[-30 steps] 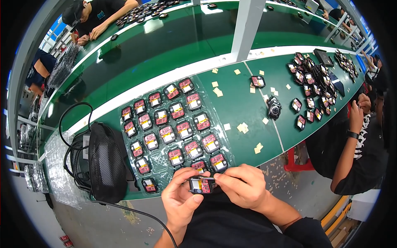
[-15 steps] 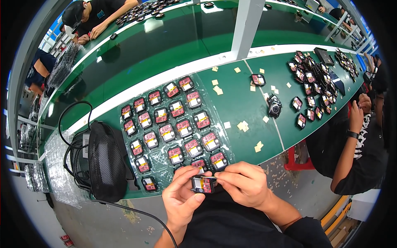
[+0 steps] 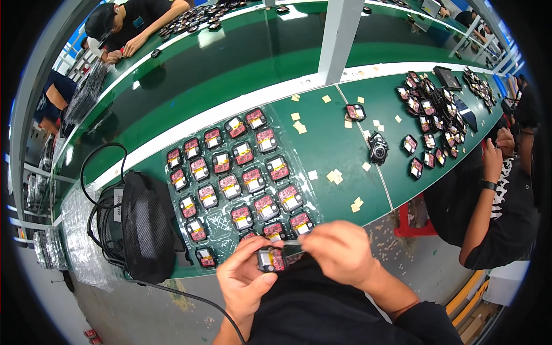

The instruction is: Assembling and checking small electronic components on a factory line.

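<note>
My left hand (image 3: 244,276) grips an open watch case (image 3: 271,260) with a red circuit board and a silver part inside, between thumb and fingers, just off the table's near edge. To its right, my right hand (image 3: 339,250) is closed in a pinch and smeared by motion. A thin pale sliver shows by its fingertips; its kind is unclear. Beyond both hands lies a clear plastic tray (image 3: 220,223) holding rows of similar open watch cases (image 3: 230,187), with the nearest ones partly hidden by my hands.
A black mesh pouch (image 3: 150,230) with a black cable (image 3: 178,290) lies left of the tray. Small yellowish squares (image 3: 334,176), a dark watch (image 3: 378,148) and a heap of watch cases (image 3: 428,95) are on the green table (image 3: 368,198). A co-worker (image 3: 477,224) sits at right.
My right hand has drawn slightly away from the watch case, to the right. My left hand, with the case, has shifted a little left and the case has turned.
</note>
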A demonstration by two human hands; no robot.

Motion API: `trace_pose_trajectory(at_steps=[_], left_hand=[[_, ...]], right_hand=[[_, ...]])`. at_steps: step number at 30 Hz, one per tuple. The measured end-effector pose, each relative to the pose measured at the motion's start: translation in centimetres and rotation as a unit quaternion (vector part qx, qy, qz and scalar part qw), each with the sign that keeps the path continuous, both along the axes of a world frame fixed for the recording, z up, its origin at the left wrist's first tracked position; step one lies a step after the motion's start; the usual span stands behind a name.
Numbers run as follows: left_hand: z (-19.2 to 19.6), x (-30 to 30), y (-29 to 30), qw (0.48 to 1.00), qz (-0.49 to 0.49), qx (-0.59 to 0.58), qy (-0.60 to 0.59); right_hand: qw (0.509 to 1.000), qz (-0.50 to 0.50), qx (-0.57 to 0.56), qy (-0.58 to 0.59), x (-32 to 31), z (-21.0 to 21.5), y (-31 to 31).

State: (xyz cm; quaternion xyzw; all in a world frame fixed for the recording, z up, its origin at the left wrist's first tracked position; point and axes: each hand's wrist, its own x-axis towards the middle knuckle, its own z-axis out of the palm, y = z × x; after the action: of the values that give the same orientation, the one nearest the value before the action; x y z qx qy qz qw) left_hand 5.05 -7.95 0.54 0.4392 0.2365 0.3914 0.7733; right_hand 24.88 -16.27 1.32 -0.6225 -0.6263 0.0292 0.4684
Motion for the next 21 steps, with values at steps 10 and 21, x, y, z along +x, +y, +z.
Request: trace_pose_trajectory(at_steps=[10, 21], left_hand=[[1.4, -2.2, 5.1, 0.93, 0.106, 0.233, 0.262], [0.5, -0.8, 7.4, 0.76, 0.171, 0.429, 0.458]], right_hand=[[0.883, -0.433, -0.171, -0.061, 9.5, -1.9, 0.0], [0.891, -0.306, -0.074, 0.328, 8.3, -1.2, -1.1]])
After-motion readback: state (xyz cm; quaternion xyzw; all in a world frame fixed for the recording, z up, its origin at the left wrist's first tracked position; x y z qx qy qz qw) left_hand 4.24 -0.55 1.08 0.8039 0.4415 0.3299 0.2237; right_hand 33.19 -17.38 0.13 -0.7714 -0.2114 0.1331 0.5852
